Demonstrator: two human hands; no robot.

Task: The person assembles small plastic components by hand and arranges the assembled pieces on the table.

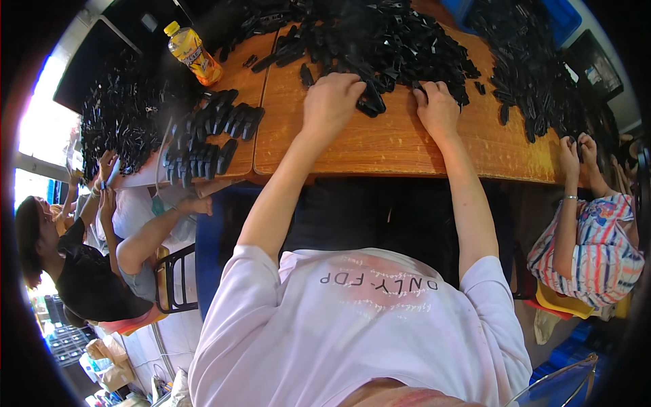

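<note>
A large heap of small black plastic parts (407, 41) covers the far middle of the wooden table (325, 149). My left hand (330, 102) reaches the near edge of the heap, its fingers closed at a black plastic piece (371, 102) that sticks out to their right. To its right, my right hand (438, 108) rests with bent fingers against the heap. A small dark piece shows by its thumb and forefinger, but what lies under the fingers is hidden. One loose elongated black part (306, 74) lies just beyond my left hand.
Rows of black parts (210, 136) and a yellow-capped drink bottle (193, 53) stand to the left. More black heaps lie at the far left (119, 115) and right (529, 81). People sit working at both sides; a blue bin (561, 20) is at the far right.
</note>
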